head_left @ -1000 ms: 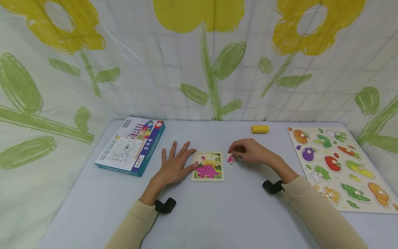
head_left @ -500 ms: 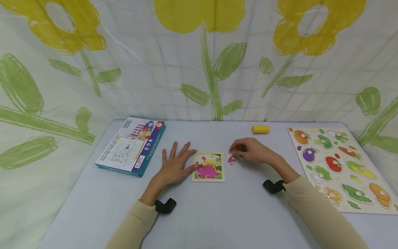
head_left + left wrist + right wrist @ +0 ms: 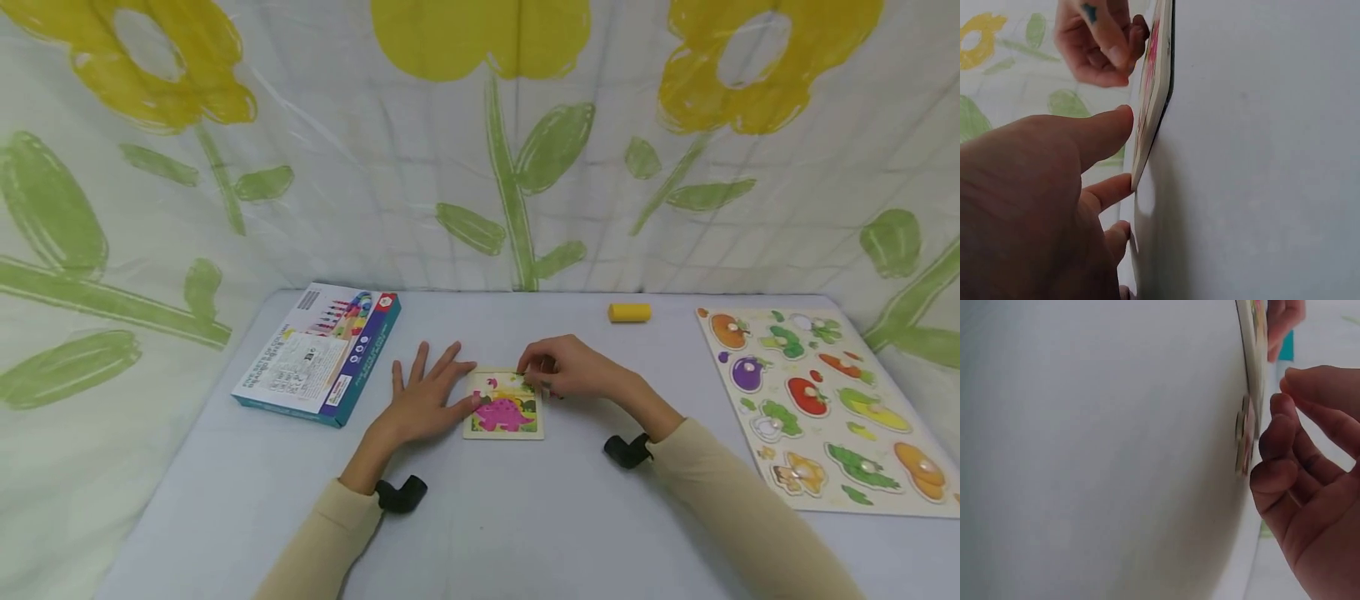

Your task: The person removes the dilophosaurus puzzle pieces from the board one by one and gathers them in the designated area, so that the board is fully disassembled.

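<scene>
A small square dinosaur jigsaw puzzle (image 3: 504, 415) lies on the table, a pink dinosaur on its board. My left hand (image 3: 420, 408) is spread flat beside it, with the thumb on the puzzle's left side and the index finger at its upper left corner. My right hand (image 3: 566, 367) is over the board's upper right corner, fingers curled and thumb close to the index finger. No piece shows between those fingertips in either wrist view. Beneath that hand, a loose puzzle piece (image 3: 1245, 434) lies on the table against the board; the hand mostly hides it in the head view.
At the left lies a white and teal box (image 3: 318, 354). A yellow cylinder (image 3: 629, 312) rests near the back edge. On the right is a large vegetable peg puzzle board (image 3: 825, 408). A flowered curtain (image 3: 375, 208) hangs behind the table.
My right hand has moved left from the loose piece to the puzzle's upper right corner, while the piece has stayed on the table. The left hand has kept its place.
</scene>
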Tool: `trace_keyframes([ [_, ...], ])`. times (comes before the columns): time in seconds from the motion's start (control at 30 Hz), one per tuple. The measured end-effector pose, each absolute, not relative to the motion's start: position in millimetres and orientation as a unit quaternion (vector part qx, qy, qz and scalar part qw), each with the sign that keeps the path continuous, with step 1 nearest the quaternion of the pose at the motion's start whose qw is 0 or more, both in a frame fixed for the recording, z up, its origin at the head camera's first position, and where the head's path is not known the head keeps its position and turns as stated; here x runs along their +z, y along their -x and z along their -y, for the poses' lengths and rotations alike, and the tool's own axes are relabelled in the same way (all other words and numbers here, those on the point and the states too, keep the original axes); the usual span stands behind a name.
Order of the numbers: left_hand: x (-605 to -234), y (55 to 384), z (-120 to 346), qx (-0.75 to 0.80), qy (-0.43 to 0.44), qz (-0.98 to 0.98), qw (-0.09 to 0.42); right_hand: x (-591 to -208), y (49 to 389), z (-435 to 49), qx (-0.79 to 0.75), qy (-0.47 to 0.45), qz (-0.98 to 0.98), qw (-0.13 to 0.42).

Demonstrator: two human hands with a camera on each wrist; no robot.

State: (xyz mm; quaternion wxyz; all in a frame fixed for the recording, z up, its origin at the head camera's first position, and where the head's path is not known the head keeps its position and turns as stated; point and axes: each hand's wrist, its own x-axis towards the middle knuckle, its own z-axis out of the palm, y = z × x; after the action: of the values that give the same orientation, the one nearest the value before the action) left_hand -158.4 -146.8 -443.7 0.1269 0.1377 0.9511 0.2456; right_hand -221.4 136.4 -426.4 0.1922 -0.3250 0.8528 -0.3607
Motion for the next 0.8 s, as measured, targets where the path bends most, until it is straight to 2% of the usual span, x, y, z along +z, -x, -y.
trace_keyframes([
  [0.43,-445,152,122,0.220,-0.075,-0.969,0.081,-418,222,-113,-0.325,0.331,-0.864,0.195],
  [0.8,-444,151,119,0.224,-0.072,-0.969,0.075,-420,225,-163,-0.321,0.318,-0.871,0.193],
])
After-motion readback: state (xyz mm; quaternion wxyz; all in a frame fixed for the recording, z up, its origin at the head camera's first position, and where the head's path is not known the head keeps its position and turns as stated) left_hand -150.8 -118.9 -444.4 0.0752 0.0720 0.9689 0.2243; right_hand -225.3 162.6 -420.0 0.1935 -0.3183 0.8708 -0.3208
